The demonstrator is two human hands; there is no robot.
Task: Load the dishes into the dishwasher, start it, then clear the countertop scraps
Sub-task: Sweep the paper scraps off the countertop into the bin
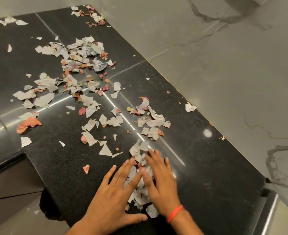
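Torn white paper scraps and pink-orange petals [82,68] lie scattered over the black granite countertop [199,158]. Near the front edge a small heap of scraps [140,187] sits between my two hands. My left hand [112,195] lies flat with spread straight fingers against the heap's left side. My right hand [162,180], with a red band on the wrist, presses flat on the heap's right side and is motion-blurred. Neither hand grips anything. No dishes or dishwasher are in view.
A marbled grey tile wall [224,65] runs along the counter's right side. The counter's front edge steps back at the left, with a brown cabinet front [9,180] and pale floor below. A large orange petal [27,123] lies at the left.
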